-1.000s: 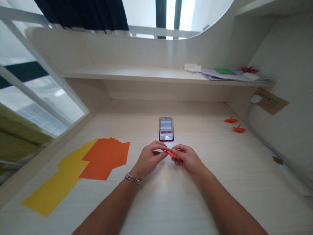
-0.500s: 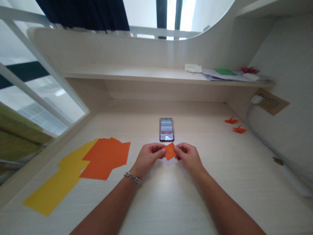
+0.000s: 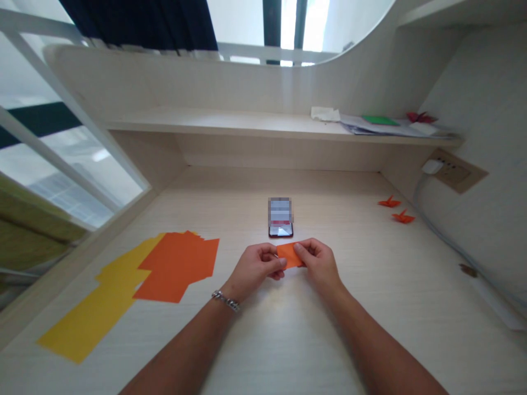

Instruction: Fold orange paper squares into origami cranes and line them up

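Observation:
A small folded piece of orange origami paper (image 3: 289, 254) is held between both hands over the desk. My left hand (image 3: 263, 262) pinches its left side, thumb in front and fingers curled behind. On the right side, my right hand (image 3: 316, 255) grips it with the thumb pressed on its face. The fingers behind the paper are partly hidden. Just beyond the hands lies a phone (image 3: 280, 218) with a lit, blurred screen.
Orange sheets (image 3: 181, 266) overlap yellow sheets (image 3: 88, 315) on the left of the desk. Two folded orange paper birds (image 3: 402, 217) rest at the right, near a cable (image 3: 436, 233) plugged into a wall socket (image 3: 459, 170). Papers (image 3: 358, 125) lie on the shelf (image 3: 214, 122).
The orange paper has turned from a diamond to a level rectangular position. My left thumb has shifted right and lower across it; the right hand stays nearly in place.

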Demonstrator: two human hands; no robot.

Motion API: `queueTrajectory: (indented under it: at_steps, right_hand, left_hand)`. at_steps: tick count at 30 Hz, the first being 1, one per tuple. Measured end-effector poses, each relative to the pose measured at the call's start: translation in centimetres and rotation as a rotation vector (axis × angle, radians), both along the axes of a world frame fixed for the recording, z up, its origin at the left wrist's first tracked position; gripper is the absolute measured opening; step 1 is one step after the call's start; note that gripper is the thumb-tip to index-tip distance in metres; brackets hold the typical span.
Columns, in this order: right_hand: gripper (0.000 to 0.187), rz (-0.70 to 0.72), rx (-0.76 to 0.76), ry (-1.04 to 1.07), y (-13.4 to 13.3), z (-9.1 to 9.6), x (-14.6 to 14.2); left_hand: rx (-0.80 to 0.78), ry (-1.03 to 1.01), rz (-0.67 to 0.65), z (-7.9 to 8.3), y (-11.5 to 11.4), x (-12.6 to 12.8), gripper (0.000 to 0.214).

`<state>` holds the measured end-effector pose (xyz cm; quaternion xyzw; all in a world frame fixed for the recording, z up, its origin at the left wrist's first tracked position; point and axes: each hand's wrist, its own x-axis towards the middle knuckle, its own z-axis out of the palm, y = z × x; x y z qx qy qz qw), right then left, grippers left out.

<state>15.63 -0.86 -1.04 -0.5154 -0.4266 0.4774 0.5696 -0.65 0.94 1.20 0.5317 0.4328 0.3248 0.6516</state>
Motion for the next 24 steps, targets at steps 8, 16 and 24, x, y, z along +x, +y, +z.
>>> queueTrajectory:
  at_steps: [8,16,24]
  right_hand:
    - [0.023,0.103,-0.038,0.031,-0.1,0.2,0.2]
    - [0.021,0.189,-0.074,-0.007,-0.3,0.6,0.9]
    - [0.023,0.275,-0.107,-0.007,-0.5,0.5,1.0]
  left_hand:
    - [0.099,-0.010,0.120,0.0,0.5,-0.2,0.020]
    - [0.091,0.006,0.052,0.2,0.5,-0.6,0.018]
    - [0.060,-0.046,0.017,0.0,0.5,-0.8,0.017]
